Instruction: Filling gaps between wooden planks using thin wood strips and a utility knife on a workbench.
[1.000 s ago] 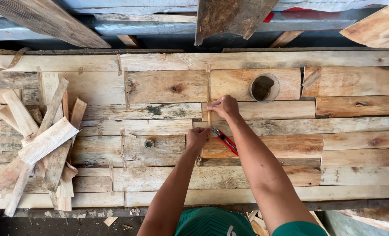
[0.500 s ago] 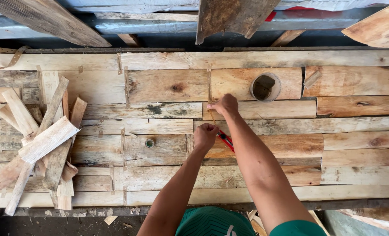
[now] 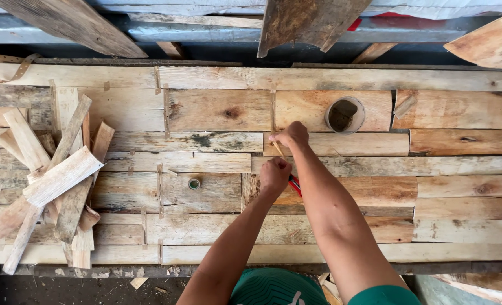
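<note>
Plank workbench [image 3: 217, 110] — left hand [image 3: 275, 175] fisted on a red-handled tool [image 3: 294, 184], mostly hidden; right hand [image 3: 291, 135] pinches a thin wooden strip [image 3: 277, 149], partly hidden.

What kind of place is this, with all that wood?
Probably a rough woodworking shop. The bench is patched from pale wooden planks, a heap of loose wood offcuts lies on it, and the left hand and right hand work on the boards with a red-handled tool.
</note>
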